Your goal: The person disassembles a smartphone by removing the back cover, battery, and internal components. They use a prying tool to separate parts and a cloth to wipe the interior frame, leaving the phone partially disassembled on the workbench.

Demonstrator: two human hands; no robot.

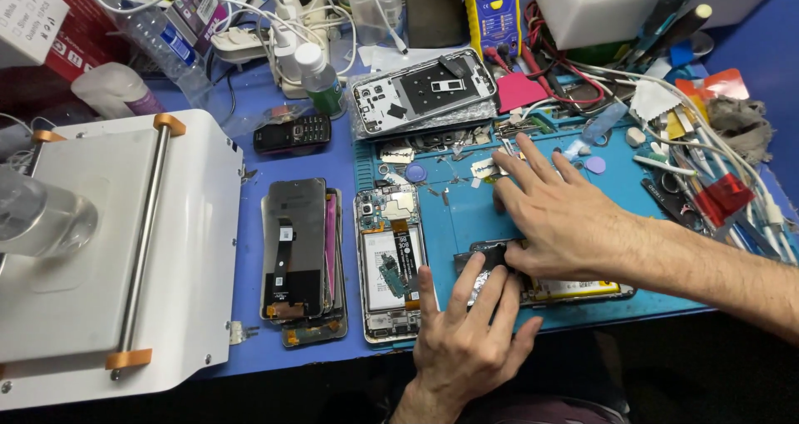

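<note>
A dismantled phone (574, 289), dark with a yellow-edged battery showing, lies at the near edge of a blue work mat (466, 216). The left hand (466, 337) rests spread fingers on it; the right hand (558, 212) presses flat, fingers splayed, over it.

Stacked dark screens (301, 253), table centre-left
</note>
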